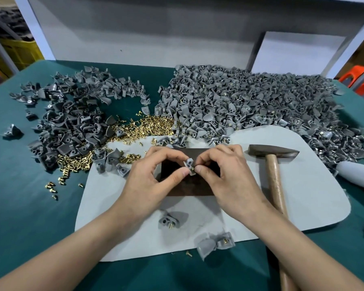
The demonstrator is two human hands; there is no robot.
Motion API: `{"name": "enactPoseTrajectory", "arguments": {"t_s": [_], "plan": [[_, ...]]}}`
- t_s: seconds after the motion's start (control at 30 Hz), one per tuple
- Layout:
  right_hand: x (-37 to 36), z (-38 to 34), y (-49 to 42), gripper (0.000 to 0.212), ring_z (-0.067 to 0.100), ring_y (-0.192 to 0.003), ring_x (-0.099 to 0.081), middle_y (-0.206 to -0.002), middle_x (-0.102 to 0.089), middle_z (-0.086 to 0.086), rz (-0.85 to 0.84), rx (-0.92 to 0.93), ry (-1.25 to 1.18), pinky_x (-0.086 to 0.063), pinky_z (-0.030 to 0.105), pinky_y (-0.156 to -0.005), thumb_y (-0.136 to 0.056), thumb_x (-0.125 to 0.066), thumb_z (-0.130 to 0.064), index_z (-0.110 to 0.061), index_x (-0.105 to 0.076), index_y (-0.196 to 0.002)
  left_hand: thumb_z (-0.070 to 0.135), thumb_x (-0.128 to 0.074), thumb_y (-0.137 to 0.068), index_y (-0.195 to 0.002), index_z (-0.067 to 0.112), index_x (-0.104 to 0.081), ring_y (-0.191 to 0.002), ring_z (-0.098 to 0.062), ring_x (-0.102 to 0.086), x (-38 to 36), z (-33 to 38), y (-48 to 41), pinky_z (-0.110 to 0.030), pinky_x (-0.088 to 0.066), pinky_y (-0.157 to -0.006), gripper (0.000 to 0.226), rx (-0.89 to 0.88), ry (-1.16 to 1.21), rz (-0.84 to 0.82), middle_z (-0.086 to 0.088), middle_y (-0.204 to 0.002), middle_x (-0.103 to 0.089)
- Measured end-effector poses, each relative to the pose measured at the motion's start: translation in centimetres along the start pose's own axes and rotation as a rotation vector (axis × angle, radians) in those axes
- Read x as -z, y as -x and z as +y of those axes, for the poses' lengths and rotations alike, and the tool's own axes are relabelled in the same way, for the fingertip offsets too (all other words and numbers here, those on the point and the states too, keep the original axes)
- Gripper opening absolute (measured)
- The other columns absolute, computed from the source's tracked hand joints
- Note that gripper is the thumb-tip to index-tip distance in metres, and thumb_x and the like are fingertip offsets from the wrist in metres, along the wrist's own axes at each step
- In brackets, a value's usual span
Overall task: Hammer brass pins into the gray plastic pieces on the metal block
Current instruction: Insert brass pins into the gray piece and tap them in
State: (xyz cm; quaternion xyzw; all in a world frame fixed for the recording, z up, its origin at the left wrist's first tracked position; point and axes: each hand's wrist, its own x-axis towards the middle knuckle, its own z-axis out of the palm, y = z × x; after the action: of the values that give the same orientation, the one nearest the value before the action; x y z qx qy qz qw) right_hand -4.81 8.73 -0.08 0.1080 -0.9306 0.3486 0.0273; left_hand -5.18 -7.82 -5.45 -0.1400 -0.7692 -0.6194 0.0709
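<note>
Both hands meet above the dark metal block (189, 191) on the pale mat. My left hand (156, 175) pinches a small gray plastic piece (189, 163) between thumb and fingers. My right hand (223, 171) pinches a brass pin (192, 168) right at that piece's lower edge. The hands hide most of the block's top. The hammer (273, 164) lies untouched to the right of the block, its wooden handle running toward me. A spread of loose brass pins (147, 128) lies beyond the block.
A pile of gray pieces (72, 122) covers the left of the green table, a much larger heap (250, 101) the back right. Two gray pieces with pins (170, 220) (216, 243) lie near the mat's (313, 196) front. A white object (357, 175) lies at right.
</note>
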Motion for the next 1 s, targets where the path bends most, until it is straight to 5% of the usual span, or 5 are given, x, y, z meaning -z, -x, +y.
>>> {"name": "enactPoseTrajectory", "arguments": {"t_s": [0.27, 0.43, 0.73, 0.9, 1.0], "plan": [[0.14, 0.2, -0.2, 0.019, 0.012, -0.109, -0.036, -0.092, -0.055, -0.011, -0.023, -0.051, -0.09, -0.028, 0.023, -0.084, -0.089, -0.063, -0.02, -0.034, -0.056, -0.078, 0.04, -0.067, -0.083, -0.104, 0.042, -0.07, -0.109, -0.011, -0.057, 0.1, 0.33, 0.08, -0.025, -0.046, -0.084, 0.021, 0.049, 0.052, -0.057, 0.015, -0.109, -0.061], [0.21, 0.41, -0.4, 0.026, 0.014, -0.107, -0.04, -0.089, -0.056, -0.009, -0.048, -0.052, -0.094, -0.027, 0.021, -0.08, -0.088, -0.065, -0.02, -0.037, -0.055, -0.071, 0.035, -0.067, -0.084, -0.101, 0.043, -0.07, -0.108, -0.008, -0.057, 0.15, 0.24, 0.03, -0.017, -0.049, -0.079, 0.019, 0.078, 0.075, -0.056, 0.016, -0.111, -0.059], [0.01, 0.55, -0.45, 0.026, 0.015, -0.103, -0.04, -0.082, -0.054, -0.014, -0.022, -0.019, -0.086, -0.03, 0.015, -0.072, -0.087, -0.066, -0.018, -0.036, -0.056, -0.07, 0.031, -0.068, -0.086, -0.101, 0.04, -0.071, -0.102, -0.006, -0.059, 0.23, 0.61, -0.11, -0.028, -0.046, -0.083, 0.017, 0.118, 0.138, -0.087, 0.009, -0.11, -0.062], [-0.14, 0.59, -0.48, 0.017, 0.009, -0.097, -0.034, -0.082, -0.052, -0.017, 0.022, 0.076, 0.012, -0.026, 0.003, -0.078, -0.086, -0.066, -0.015, -0.028, -0.059, -0.078, 0.03, -0.069, -0.085, -0.099, 0.042, -0.071, -0.101, -0.008, -0.059, 0.17, 0.55, -0.27, -0.025, -0.042, -0.084, 0.019, 0.096, 0.133, -0.074, 0.008, -0.107, -0.063], [0.03, 0.55, -0.56, 0.014, 0.007, -0.095, -0.031, -0.083, -0.05, -0.014, 0.03, 0.196, 0.097, -0.026, 0.007, -0.083, -0.085, -0.066, -0.013, -0.025, -0.059, -0.081, 0.032, -0.07, -0.084, -0.1, 0.042, -0.071, -0.101, -0.008, -0.059, 0.24, 0.4, -0.35, -0.027, -0.042, -0.085, 0.019, 0.101, 0.136, -0.078, 0.01, -0.105, -0.064]]}}
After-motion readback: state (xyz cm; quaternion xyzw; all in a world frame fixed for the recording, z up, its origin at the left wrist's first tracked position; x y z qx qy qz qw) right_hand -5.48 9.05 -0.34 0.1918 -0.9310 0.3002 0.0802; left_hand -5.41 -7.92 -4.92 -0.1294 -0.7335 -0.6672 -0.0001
